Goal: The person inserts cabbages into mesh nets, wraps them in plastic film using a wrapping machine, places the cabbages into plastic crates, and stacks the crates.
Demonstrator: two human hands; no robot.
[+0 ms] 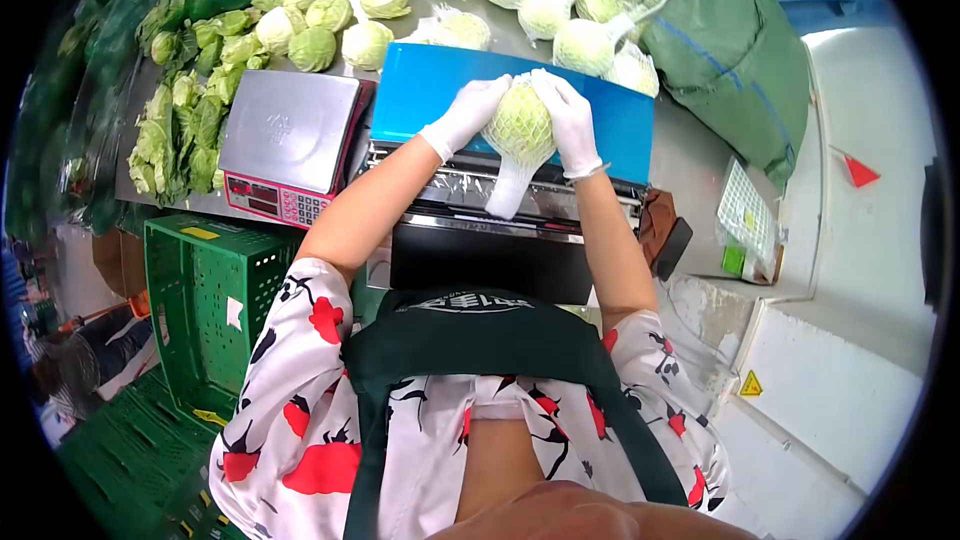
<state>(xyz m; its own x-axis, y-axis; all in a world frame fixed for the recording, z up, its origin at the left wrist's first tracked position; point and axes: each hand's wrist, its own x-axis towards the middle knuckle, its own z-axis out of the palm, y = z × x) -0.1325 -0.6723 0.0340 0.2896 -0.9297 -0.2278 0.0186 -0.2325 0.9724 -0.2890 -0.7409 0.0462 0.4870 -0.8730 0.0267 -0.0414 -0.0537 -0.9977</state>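
Snugly, both half-curled hands (472,118) cup a netted cabbage (520,126), while white lettering (478,304) on the apron (480,345) slants too sharply to read.

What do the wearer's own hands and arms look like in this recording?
The left hand and right hand wear white gloves ending around the wrists. The forearms are bare below loose white sleeves printed with red and black shapes.
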